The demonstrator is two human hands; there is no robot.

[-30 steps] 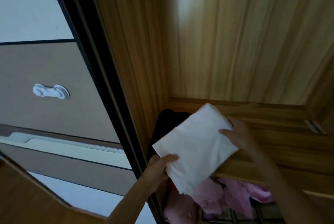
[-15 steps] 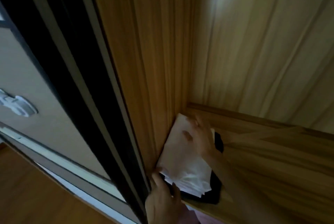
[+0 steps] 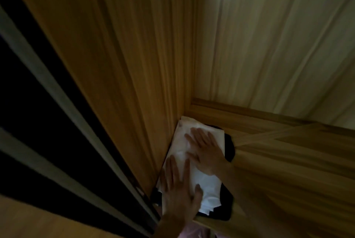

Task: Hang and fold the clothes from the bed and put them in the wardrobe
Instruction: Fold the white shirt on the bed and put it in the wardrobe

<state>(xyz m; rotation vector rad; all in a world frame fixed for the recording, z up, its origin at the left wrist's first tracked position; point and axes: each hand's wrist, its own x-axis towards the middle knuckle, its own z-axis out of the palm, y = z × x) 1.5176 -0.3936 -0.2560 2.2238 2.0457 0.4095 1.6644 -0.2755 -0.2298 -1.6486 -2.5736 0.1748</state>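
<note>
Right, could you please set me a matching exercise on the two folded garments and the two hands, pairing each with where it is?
Things:
1. white garment
2. black garment
3. left hand
4. right hand

Places:
A. at the bottom, directly on the shelf
B. flat on the near end of the white garment
C. on top of the black garment
D. flat on the far end of the white garment

Pairs: 1-C, 2-A, 3-B, 4-D.

A plain white folded garment (image 3: 201,178) lies on a black one (image 3: 227,201), on the honey-brown, wood-grained shelf (image 3: 288,170).
</note>
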